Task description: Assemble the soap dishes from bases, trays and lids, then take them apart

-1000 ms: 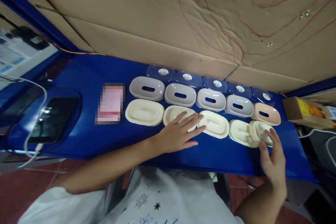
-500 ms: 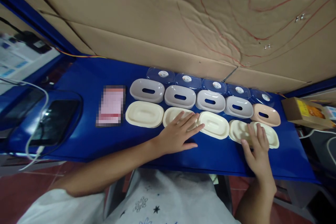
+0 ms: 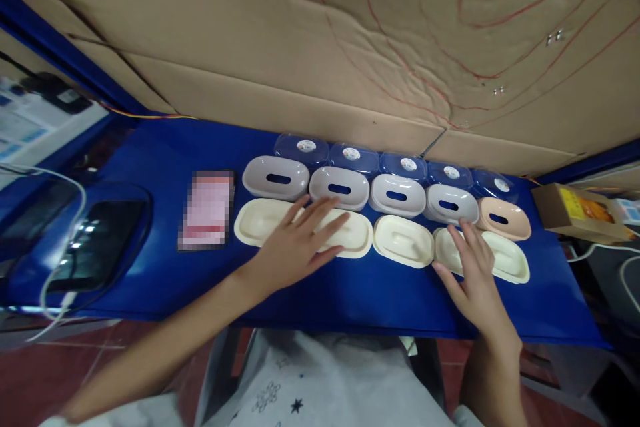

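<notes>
My left hand (image 3: 293,245), fingers spread, lies over the leftmost cream oval tray (image 3: 253,219) and the second cream tray (image 3: 353,237), partly hiding both. Fingers apart, my right hand (image 3: 473,273) is over the two right-hand cream trays, the fourth (image 3: 447,250) and the fifth (image 3: 510,257). Whether the fingertips touch is unclear. Between my hands sits a third cream tray (image 3: 404,242). Behind this row stand several grey oval containers with slotted bottoms (image 3: 276,165), ending in a peach one (image 3: 515,220) at the right.
Clear domed covers with white stickers (image 3: 353,159) line the back, against a cardboard panel (image 3: 225,47). At left lie a phone with a blurred screen (image 3: 206,210) and a dark tablet (image 3: 107,233) with a white cable. A cardboard box (image 3: 560,210) stands at the right edge.
My left hand has moved left, from the second and third cream trays to the first and second. My right hand has shifted slightly left, uncovering more of the rightmost tray.
</notes>
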`<state>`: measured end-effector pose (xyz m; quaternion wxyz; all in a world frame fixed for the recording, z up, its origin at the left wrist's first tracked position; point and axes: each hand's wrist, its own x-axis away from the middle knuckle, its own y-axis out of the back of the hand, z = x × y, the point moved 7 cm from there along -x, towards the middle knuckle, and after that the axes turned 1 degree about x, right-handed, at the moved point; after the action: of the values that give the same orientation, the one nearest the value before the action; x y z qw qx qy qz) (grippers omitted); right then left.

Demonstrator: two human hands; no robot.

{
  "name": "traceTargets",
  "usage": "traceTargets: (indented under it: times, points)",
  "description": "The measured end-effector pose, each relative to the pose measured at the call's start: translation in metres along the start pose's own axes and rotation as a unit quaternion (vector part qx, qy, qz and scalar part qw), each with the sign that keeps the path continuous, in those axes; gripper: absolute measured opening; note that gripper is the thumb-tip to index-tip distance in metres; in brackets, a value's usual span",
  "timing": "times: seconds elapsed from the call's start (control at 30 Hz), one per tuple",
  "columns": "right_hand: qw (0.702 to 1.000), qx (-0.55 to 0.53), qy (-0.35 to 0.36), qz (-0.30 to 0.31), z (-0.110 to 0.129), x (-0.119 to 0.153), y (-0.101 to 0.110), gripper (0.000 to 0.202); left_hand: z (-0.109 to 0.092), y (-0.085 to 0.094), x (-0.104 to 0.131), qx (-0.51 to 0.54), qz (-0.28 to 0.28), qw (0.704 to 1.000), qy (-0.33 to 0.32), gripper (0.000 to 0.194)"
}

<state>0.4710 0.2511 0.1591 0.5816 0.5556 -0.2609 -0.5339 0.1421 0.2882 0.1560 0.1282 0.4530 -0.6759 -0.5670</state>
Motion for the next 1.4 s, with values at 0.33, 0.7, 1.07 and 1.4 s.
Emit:
traceTargets:
  times: [0.33, 0.7, 1.07, 1.4]
  points:
    - [0.983, -0.014, 0.157, 0.099, 0.048, -0.048, -0.026, 0.08, 0.035, 0.03, 0.101, -0.098, -0.052, 0.989, 0.102, 0.032]
    - [0.931, -0.031, 0.329, 0.157, 0.14, -0.032, -0.061, 0.067, 0.112, 0.036, 0.002, -0.088, 0.003, 0.993, 0.075, 0.048]
    - [0.953, -0.068, 0.262, 0.134, 0.106, -0.044, -0.059, 0.072, 0.136, 0.023, 0.01, -0.067, -0.028, 0.989, 0.13, 0.077]
    - [0.952, -0.065, 0.26, 0.148, 0.107, -0.041, -0.063, 0.068, 0.145, 0.018, 0.006, -0.07, -0.034, 0.983, 0.165, 0.081]
